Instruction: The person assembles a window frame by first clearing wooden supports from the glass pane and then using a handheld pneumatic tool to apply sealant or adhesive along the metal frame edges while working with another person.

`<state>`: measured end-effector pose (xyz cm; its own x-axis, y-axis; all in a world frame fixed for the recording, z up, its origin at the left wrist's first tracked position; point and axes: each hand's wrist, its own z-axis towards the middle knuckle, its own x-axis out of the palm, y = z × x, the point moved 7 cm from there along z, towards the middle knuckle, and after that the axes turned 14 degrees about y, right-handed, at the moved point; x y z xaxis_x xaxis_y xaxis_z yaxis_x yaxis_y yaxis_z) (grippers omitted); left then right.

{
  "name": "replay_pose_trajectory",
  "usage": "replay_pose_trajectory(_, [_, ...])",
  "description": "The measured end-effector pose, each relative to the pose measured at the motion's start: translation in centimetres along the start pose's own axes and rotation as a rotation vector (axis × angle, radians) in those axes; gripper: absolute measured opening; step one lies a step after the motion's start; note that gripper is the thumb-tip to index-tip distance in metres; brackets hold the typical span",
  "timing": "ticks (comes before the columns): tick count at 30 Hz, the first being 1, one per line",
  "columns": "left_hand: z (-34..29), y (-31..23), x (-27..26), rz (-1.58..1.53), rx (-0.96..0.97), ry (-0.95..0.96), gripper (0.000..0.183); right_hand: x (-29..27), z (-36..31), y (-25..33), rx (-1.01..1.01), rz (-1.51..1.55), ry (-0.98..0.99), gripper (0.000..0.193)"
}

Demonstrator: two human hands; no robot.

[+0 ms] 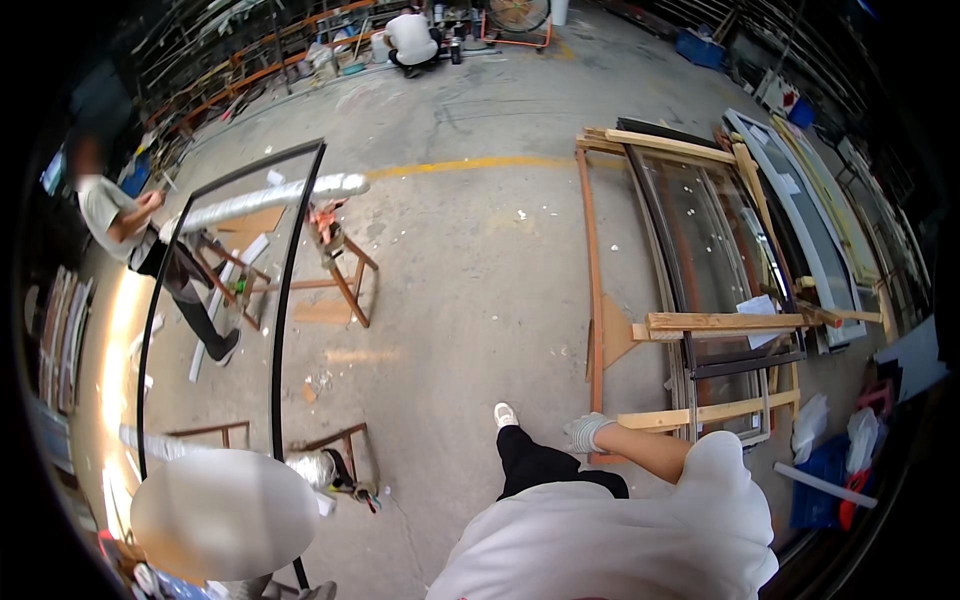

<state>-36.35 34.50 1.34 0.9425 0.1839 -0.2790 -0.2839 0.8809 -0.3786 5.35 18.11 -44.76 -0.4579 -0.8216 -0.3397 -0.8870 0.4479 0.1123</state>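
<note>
My right hand (588, 433), in a pale knitted glove, hangs in front of my dark trousers with its fingers loosely extended and nothing visible in it. Below it in the picture lies the corner of a reddish-brown frame (597, 350); whether they touch I cannot tell. My left hand is out of sight. To my left, a tall black window frame (284, 290) leans across wrapped trestles. Near its lower end, a grey glove (318, 592) shows beside a blurred head (225, 515); the glove appears to be a co-worker's.
Framed glass panels (715, 240) with wooden battens (725, 322) lie stacked at right. A wooden trestle (350, 285) carries a silver-wrapped beam (270, 203). One person (115, 215) stands at far left, another (411, 40) crouches at the back. A blue crate (820, 490) sits at lower right.
</note>
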Motion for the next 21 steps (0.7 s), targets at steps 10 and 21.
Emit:
replay_pose_trajectory(10, [-8.1,21.4,34.4,0.166,-0.655,1.058,0.013,-21.3,3.7,-0.5,-0.169,0.217,-0.196,0.052])
replay_pose_trajectory(21, [-7.5,36.7,47.8,0.126,-0.805,1.313,0.024,-40.4,11.3,4.5,-0.268,0.225,-0.358,0.059])
